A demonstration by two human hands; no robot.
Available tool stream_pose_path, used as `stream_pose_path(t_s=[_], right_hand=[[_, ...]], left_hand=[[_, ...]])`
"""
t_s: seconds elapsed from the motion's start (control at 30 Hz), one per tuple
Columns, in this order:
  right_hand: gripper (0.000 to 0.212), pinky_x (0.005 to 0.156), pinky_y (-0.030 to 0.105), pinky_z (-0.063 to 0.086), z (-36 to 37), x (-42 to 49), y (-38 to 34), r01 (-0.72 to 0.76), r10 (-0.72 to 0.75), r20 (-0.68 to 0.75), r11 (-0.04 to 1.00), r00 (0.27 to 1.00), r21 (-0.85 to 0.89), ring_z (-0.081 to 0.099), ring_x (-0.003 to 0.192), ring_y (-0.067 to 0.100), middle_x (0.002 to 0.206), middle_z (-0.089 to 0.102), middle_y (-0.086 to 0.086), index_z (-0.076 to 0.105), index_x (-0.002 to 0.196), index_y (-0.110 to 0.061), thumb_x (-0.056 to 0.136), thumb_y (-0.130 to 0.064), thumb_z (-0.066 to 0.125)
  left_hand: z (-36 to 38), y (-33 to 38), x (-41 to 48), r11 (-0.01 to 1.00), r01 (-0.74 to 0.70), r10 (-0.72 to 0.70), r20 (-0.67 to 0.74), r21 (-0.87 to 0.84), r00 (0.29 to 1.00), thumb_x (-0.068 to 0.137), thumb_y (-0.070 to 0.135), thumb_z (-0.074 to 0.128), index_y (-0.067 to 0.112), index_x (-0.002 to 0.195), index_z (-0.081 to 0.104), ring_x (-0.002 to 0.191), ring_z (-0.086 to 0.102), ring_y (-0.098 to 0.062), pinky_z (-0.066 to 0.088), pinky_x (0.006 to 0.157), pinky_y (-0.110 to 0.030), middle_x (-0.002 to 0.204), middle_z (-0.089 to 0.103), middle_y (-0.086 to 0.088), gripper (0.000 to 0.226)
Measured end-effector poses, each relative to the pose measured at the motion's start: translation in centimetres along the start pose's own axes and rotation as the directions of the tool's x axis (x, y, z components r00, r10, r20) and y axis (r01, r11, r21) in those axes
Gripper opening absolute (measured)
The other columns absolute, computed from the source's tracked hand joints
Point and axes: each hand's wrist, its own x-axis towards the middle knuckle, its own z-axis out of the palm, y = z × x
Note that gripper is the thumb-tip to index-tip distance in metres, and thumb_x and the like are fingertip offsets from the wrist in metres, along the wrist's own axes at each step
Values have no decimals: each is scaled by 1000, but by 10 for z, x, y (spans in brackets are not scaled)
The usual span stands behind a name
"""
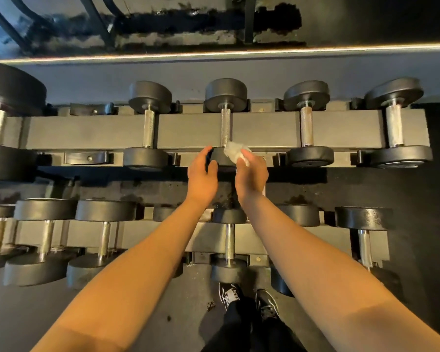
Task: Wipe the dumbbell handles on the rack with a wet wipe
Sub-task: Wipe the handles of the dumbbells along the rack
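A two-tier rack [99,133] holds black dumbbells with knurled steel handles. My right hand [250,174] pinches a crumpled white wet wipe [234,152] at the near end of the middle top-row dumbbell handle [225,127]. My left hand [203,171] curls around the left side of that dumbbell's near head [220,158], fingers on its rim. Both forearms reach forward over the lower tier.
More dumbbells sit on the top row, one to the left [149,128] and two to the right [306,125], [394,125]. The lower tier [229,240] carries several more. A lit strip runs along the wall base [214,54]. My shoes [249,298] stand on the dark floor.
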Motion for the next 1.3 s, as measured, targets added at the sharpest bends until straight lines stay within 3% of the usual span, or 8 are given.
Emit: stream_pose_path(t_s=[0.27,0.4,0.53,0.7,0.87,0.93,1.2,1.3], right_hand=[[29,91,12,41,-5,-14,-7,183,-176,319,983,931,8,60,109,9,120,65,3,65,127,-10,103,-11,49],[39,107,5,30,-15,-6,3,115,-117,172,993,978,18,42,125,1,137,40,-8,51,144,-15,106,-10,43],[49,121,17,14,-7,-8,6,187,-135,298,970,945,-153,20,149,7,161,26,-4,34,155,-19,107,-14,42],[54,116,16,7,-5,-19,7,147,-70,326,965,943,-219,9,152,6,167,10,-8,20,160,-25,109,-25,39],[59,125,30,12,-3,-19,9,248,-111,350,892,930,-378,6,154,13,168,5,-3,14,161,-24,108,-22,39],[60,125,32,14,-7,-16,8,248,-102,374,896,922,-367,7,154,13,168,5,-4,13,161,-25,107,-20,40],[61,112,12,10,-35,4,-1,197,-8,539,935,842,-295,14,152,11,168,11,-3,20,160,-21,104,-5,39],[49,118,19,22,-55,12,-8,184,-56,509,961,859,-205,37,144,20,156,40,11,41,151,-9,102,-3,40]], left_hand=[[4,-18,22,900,-395,349,236,187,907,106,28,32,25,150,43,151,26,-22,24,124,-46,160,37,-4,46],[6,-21,30,783,-484,409,263,391,874,105,38,41,24,156,30,154,18,-26,25,122,-52,162,32,-1,54],[11,-22,30,913,-290,279,80,287,957,107,31,35,19,154,36,148,32,-19,30,122,-38,160,36,-2,48],[3,-37,38,950,295,-302,-58,-106,951,108,32,32,20,136,57,119,60,-29,48,102,-41,121,64,-8,39],[14,-19,16,940,8,44,144,-342,989,107,30,43,30,159,19,148,19,-4,23,121,-31,164,20,9,58],[14,-15,15,988,-124,138,170,-91,976,105,31,44,31,159,19,155,10,-16,18,125,-41,168,11,5,59],[4,-21,17,979,175,-172,-32,107,985,111,39,25,26,156,35,137,48,-28,35,114,-39,148,53,-10,49],[18,7,11,975,-72,94,-94,211,991,110,27,35,18,156,36,147,31,-7,21,119,-18,160,37,-1,46]])
